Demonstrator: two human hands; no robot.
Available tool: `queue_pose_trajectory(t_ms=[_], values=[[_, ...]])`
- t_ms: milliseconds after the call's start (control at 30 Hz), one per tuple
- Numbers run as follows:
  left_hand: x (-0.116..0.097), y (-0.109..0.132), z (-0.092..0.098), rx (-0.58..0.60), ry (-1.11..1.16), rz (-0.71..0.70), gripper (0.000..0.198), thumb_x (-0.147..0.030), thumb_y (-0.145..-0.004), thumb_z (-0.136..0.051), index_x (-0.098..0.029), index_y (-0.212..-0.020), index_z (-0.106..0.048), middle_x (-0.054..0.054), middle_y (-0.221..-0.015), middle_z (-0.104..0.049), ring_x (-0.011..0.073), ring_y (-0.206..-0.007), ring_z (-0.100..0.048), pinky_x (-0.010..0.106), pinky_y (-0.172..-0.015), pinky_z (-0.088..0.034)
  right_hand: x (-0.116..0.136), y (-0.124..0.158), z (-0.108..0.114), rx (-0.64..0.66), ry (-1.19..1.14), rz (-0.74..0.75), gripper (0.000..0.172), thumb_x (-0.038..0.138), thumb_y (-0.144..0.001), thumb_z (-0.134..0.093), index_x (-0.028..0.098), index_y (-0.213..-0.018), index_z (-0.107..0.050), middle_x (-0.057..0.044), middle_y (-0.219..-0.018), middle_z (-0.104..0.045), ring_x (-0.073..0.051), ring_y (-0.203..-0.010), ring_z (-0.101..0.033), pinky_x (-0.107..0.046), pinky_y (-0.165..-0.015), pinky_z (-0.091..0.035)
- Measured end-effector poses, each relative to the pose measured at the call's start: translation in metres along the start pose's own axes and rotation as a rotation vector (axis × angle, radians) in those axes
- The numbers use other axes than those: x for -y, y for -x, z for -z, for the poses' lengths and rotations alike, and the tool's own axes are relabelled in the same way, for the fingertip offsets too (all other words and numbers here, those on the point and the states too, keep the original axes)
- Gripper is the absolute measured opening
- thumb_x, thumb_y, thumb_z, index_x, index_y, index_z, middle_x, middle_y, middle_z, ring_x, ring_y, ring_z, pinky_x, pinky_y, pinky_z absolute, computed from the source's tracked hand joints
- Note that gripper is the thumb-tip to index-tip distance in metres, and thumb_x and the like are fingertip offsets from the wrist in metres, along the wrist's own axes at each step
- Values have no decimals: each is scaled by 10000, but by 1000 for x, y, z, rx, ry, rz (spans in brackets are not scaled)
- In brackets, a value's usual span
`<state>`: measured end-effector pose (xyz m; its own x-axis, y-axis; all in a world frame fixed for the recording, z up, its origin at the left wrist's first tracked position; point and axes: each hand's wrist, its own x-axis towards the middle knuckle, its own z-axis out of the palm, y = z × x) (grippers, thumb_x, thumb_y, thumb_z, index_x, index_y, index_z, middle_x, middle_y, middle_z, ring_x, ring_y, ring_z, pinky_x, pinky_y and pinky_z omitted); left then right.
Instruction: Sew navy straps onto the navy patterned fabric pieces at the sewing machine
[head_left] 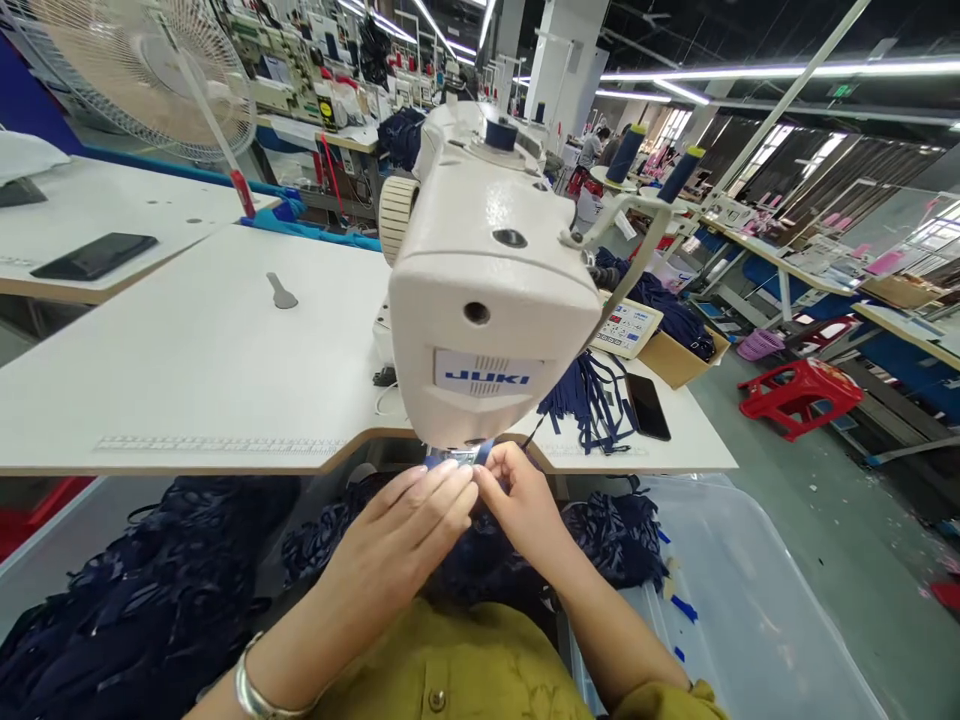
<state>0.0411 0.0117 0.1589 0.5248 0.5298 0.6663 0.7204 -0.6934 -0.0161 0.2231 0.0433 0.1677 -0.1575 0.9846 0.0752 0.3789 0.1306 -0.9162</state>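
A white JUKI sewing machine stands in front of me, its head directly above my hands. Under that head shows a short length of blue strap. My left hand lies over the strap with its fingers pressed together, covering most of it. From the other side, my right hand pinches the strap between thumb and forefinger. The needle area is hidden by the machine head and my fingers. On the table to the right lies a bundle of navy straps.
A black phone and a cardboard box are at the right; another phone and a metal key-shaped piece at the left. Navy fabric pieces and a clear plastic bin sit below the table edge. A fan stands behind.
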Motion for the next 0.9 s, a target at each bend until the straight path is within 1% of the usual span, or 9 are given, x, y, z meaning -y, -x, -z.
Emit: queue_pose_trajectory(t_ms=[33, 67, 167, 267, 367, 433, 600, 767, 900], values=[[2, 2, -3, 54, -5, -53, 418, -182, -900, -536, -195, -1316, -498, 69, -1281, -619, 195, -1246, -525, 347, -1125, -310, -2, -3, 0, -2, -10, 0, 149, 344, -868, -545, 209, -839, -490, 63, -655, -502, -116, -614, -495, -230, -601, -378], [4, 4, -6, 93, -11, -67, 389, -174, -910, -512, -185, -1299, -513, 71, -1298, -610, 193, -1261, -512, 349, -1132, -287, -4, -4, 1, -5, -13, 4, 142, 340, -877, -532, 209, -892, -482, 68, -650, -493, -117, -608, -497, -232, -602, -381], [5, 11, -11, 140, -40, -14, 353, -109, -905, -476, -179, -1242, -556, 84, -1365, -557, 200, -1292, -480, 393, -1149, -204, -12, -3, 7, -3, 16, 56, 160, 325, -921, -473, 205, -1025, -462, 70, -651, -477, -123, -609, -505, -241, -623, -392], [3, 18, -12, 153, -62, 21, 427, -61, -894, -449, -189, -1293, -524, 77, -1405, -517, 195, -1307, -464, 417, -1153, -122, -19, 1, 13, 16, 45, 144, 232, 288, -940, -441, 202, -1151, -485, 29, -753, -552, -134, -692, -548, -254, -694, -426], [0, 24, -14, 165, -93, 37, 522, -45, -891, -420, -213, -1385, -437, 65, -1438, -476, 192, -1317, -451, 401, -1135, -129, -20, 2, 15, 17, 87, 215, 296, 252, -936, -459, 222, -1222, -525, -12, -903, -620, -151, -838, -581, -276, -815, -440], [-2, 28, -16, 164, -119, 67, 548, -45, -894, -406, -226, -1411, -402, 59, -1443, -467, 196, -1316, -452, 389, -1115, -151, -18, -1, 14, 29, 130, 244, 272, 242, -941, -462, 232, -1188, -574, -26, -955, -634, -164, -897, -578, -289, -851, -436], [-6, 27, -17, 140, -190, 122, 517, -108, -916, -440, -197, -1423, -386, 85, -1442, -460, 221, -1292, -480, 367, -1049, -219, -10, -13, 11, 47, 175, 325, 185, 243, -953, -468, 226, -1014, -642, -42, -956, -634, -175, -911, -568, -293, -826, -443], [-9, 14, -11, 61, -235, 122, 442, -214, -933, -491, -167, -1372, -459, 98, -1360, -553, 218, -1199, -563, 349, -987, -284, -7, -19, 9, 41, 209, 330, 175, 224, -952, -461, 210, -883, -621, -37, -901, -618, -171, -891, -563, -282, -797, -435], [-14, 10, -13, 12, -200, 205, 394, -237, -960, -452, -170, -1347, -486, 87, -1339, -578, 209, -1198, -563, 340, -957, -322, -10, -21, 7, 41, 223, 338, 188, 208, -949, -452, 206, -821, -589, -35, -881, -605, -173, -881, -558, -287, -782, -430]])
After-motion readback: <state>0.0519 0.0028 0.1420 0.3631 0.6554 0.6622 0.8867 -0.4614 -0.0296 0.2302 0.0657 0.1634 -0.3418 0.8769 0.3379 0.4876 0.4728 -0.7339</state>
